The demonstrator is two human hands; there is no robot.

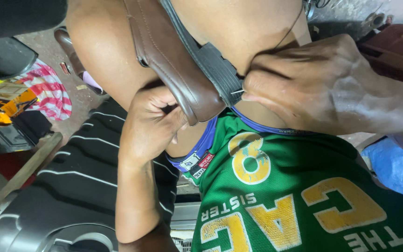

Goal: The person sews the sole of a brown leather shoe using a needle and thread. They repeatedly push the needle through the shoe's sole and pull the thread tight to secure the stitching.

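left hand point(152, 122) clamps the brown leather piece point(173, 65) steady; right hand point(304, 86), just beside it, pinches a needle point(237, 92) at its black strap point(218, 70).

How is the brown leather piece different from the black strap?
The brown leather is wide, smooth and padded with a stitched edge; the black strap is narrower, flat and ribbed. The left hand grips the leather's lower end, while the right hand pinches at the strap, where a thin needle-like point shows. Both run side by side over the knee.
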